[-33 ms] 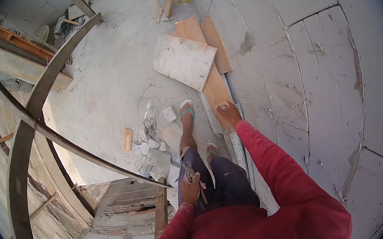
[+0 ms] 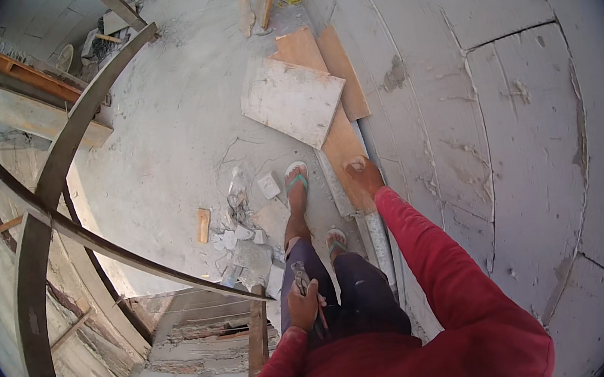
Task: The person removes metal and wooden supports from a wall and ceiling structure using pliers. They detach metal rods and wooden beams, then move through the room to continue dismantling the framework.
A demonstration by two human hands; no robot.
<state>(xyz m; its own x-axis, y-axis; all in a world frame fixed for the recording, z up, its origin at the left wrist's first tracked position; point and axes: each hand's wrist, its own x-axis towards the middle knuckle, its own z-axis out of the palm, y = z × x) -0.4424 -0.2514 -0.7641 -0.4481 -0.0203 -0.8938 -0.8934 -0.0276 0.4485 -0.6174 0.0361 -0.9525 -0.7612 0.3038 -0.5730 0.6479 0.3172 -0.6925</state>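
Note:
In front of my left thigh, my left hand (image 2: 303, 307) is wrapped round what looks like a pair of pliers (image 2: 299, 272). The metal head sticks out above the fist, and the handles run down below it. My right arm reaches forward along the wall. The right hand (image 2: 368, 179) is closed, fingers curled, over the near part of a long brown board (image 2: 343, 146). What is in its fingertips, if anything, is too small to make out. A pale, dirty panel (image 2: 292, 99) lies across the board farther ahead.
A block wall (image 2: 443, 111) rises close on my right. Broken block pieces (image 2: 251, 255) and a small wood offcut (image 2: 203, 225) lie left of my sandalled feet. Crossed curved-looking bars (image 2: 48, 204) stand at the left, near an orange beam (image 2: 24, 72).
The view has shifted slightly. My left hand and the pliers sit a little lower in the picture; the right hand stays over the board, still closed.

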